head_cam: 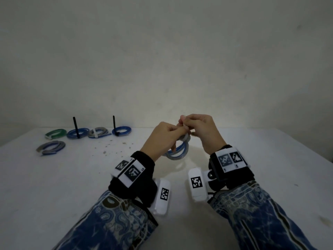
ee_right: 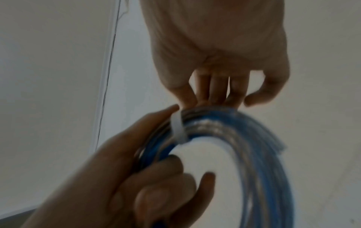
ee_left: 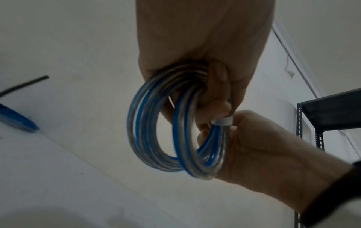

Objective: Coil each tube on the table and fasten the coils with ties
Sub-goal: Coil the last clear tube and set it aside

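Overhead, both hands hold the blue-and-clear coil [head_cam: 177,150] above the table [head_cam: 72,177], the left hand [head_cam: 162,136] gripping its top and the right hand [head_cam: 200,129] pinching just beside. Leftward, the white tie [ee_left: 224,120] wraps the strands between the thumbs. Rightward, that tie lies nearest the right fingertips [ee_right: 187,98], its tail hidden.

Coiled tube [ee_left: 156,123] glossy clear-blue plastic; tie [ee_right: 178,129] matt white plastic; table [head_cam: 72,177] matt white

No readable text; wrist bands [head_cam: 132,173] carry only square coded markers.
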